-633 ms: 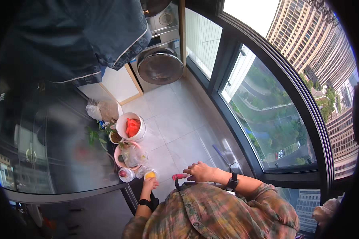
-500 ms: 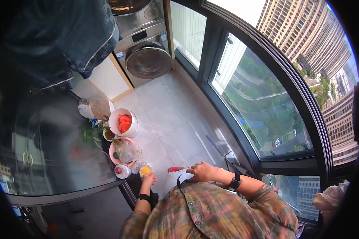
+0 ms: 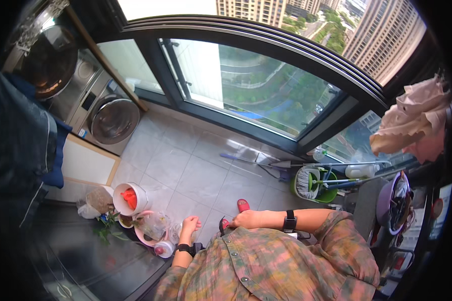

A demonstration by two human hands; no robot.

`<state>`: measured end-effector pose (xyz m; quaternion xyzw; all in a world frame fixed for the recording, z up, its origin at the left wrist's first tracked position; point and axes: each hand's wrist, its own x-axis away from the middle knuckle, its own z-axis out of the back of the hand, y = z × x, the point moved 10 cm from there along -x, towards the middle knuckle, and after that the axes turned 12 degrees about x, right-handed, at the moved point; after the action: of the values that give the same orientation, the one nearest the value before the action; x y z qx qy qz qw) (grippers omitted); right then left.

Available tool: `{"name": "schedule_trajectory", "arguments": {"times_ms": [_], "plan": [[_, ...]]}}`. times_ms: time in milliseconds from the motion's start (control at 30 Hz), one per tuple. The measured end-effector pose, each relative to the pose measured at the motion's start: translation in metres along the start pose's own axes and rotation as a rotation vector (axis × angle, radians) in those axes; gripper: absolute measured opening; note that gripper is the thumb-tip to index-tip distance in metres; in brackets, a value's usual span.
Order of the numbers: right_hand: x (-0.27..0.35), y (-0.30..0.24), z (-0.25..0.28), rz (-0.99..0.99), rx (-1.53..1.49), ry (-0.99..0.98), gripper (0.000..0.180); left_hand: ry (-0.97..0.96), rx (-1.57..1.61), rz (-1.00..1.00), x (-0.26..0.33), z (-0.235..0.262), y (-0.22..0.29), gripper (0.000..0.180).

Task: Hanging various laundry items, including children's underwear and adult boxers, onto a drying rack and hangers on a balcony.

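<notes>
My left hand [image 3: 191, 224] is over the floor with its fingers curled in; I cannot make out anything in them. Beside it stands a clear plastic container [image 3: 175, 232], partly hidden by the hand. A white tub with a reddish top [image 3: 163, 249] sits close to my left wrist. My right hand [image 3: 246, 219] is closed in front of my body, next to a thin black strap [image 3: 222, 226]; what its fingers hold is hidden. Red slippers [image 3: 243, 205] show on the floor just beyond it.
At the left stand a white bucket [image 3: 142, 199] with a red item inside, a pink basin [image 3: 140, 236] holding a clear plastic bag [image 3: 154, 225], and a leafy plant [image 3: 105, 232]. A green mop bucket [image 3: 326, 194] is at the right. Windows line the far side.
My view has swung to the right, bringing the mop bucket into sight. My left hand has come away from the container with the yellow top. The white thing by my right hand is no longer visible.
</notes>
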<state>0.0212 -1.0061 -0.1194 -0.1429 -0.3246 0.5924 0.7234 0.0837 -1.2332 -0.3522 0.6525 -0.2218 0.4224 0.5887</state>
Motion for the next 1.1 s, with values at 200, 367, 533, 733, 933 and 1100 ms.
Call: {"name": "schedule_trajectory", "arguments": {"times_ms": [200,367,533,733,933,1100], "plan": [[0.012,-0.022,-0.020,-0.239,-0.118,0.070,0.032,-0.042,-0.175,-0.007,-0.007,0.015,0.021,0.024],[0.043,-0.033,-0.033,-0.379,-0.225,0.198,0.033,-0.215,-0.387,0.049,-0.003,-0.004,-0.012,0.024],[0.084,-0.011,-0.089,-0.518,-0.493,0.461,0.031,-0.340,-0.656,0.001,-0.018,-0.068,0.000,0.024],[0.254,-0.004,-0.108,-0.941,-0.486,0.538,0.039,-0.367,-0.632,-0.083,-0.018,-0.157,0.038,0.024],[0.445,0.020,-0.163,-1.227,-0.489,0.792,0.036,-0.408,-0.652,-0.145,0.016,-0.234,0.027,0.026],[0.644,0.014,-0.190,-1.461,-0.631,1.357,0.026,-0.364,-0.695,-0.092,0.055,-0.286,-0.013,0.029]]}}
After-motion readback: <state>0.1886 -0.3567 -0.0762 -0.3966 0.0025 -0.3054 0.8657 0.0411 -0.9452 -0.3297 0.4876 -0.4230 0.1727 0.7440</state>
